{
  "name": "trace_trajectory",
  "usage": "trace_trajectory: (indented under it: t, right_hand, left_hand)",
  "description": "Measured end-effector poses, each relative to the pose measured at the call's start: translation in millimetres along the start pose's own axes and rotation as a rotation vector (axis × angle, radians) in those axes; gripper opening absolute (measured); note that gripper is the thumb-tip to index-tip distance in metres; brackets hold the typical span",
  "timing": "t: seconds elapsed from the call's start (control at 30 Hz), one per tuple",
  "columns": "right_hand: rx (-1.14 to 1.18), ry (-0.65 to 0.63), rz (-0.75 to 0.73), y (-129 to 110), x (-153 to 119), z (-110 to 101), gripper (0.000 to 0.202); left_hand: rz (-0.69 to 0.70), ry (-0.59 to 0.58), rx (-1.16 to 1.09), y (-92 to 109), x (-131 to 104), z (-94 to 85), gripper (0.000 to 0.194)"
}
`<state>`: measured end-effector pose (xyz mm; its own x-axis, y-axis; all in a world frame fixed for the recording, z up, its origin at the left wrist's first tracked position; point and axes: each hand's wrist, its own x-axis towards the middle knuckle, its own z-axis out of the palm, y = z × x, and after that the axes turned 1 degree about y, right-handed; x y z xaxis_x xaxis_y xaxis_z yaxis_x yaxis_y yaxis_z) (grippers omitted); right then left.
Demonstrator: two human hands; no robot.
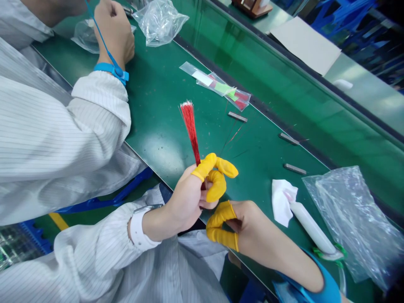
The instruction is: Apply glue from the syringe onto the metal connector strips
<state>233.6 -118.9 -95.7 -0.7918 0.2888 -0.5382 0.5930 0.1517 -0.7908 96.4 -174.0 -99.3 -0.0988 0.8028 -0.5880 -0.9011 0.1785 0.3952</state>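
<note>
One red bundle [192, 134] is gripped in the left hand [186, 198], flared end [187, 110] at twelve o'clock; the right hand [244, 223], at four o'clock from it, closes in a pinch, contents not discernible. Three grey bars [295, 169] lie on the table [151, 105], between one and three o'clock from the left; one white tube [312, 227] and one clear bag [362, 223] lie at three o'clock from the right.
</note>
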Motion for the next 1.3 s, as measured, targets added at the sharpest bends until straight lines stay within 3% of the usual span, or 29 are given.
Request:
trace_trajectory:
  t: [0.23, 0.33, 0.4, 0.5, 0.53, 0.57, 0.67, 0.73, 0.9, 1.3]
  right_hand:
    - [-0.082, -0.13, 0.105, 2.2, -9.1, 7.4, 0.025]
    - [-0.15, -0.267, 0.229, 18.9, -27.4, 20.3, 0.028]
    - [-0.208, -0.245, 0.312, 32.9, -42.9, 24.7, 0.025]
    - [0.014, -0.262, 0.213, 46.6, -57.5, 17.5, 0.014]
    - [0.154, -0.189, 0.13, 48.3, -57.1, 12.3, 0.009]
    - [0.286, -0.038, 0.034, 48.9, -53.5, 6.7, 0.007]
    - [0.426, 0.695, -0.228, 48.1, -24.6, -6.9, 0.015]
    - [0.351, 0.976, -0.302, 48.2, 2.6, -10.3, 0.01]
    - [0.157, 1.045, -0.334, 52.5, 46.9, -6.1, 0.006]
    - [0.044, 1.081, -0.263, 58.8, 46.0, -7.5, 0.007]
  left_hand:
    - [0.023, 0.01, 0.026, 10.7, 2.6, 1.3, 0.047]
    - [0.137, -0.036, 0.038, 30.2, 1.2, 4.9, 0.051]
    - [0.227, -0.042, 0.058, 43.9, 0.2, 6.2, 0.053]
    - [0.277, -0.05, 0.095, 54.7, 1.4, 2.8, 0.055]
    - [0.274, -0.058, 0.096, 54.6, 2.7, 0.1, 0.054]
    - [0.264, -0.064, 0.092, 52.9, 4.2, -3.3, 0.052]
    - [0.217, -0.081, 0.065, 41.9, 8.8, -15.4, 0.047]
    - [0.196, -0.092, 0.047, 34.2, 10.5, -23.7, 0.044]
    - [0.209, -0.13, 0.019, 26.2, 13.3, -41.2, 0.037]
    - [0.167, -0.144, -0.009, 24.8, 22.2, -52.2, 0.03]
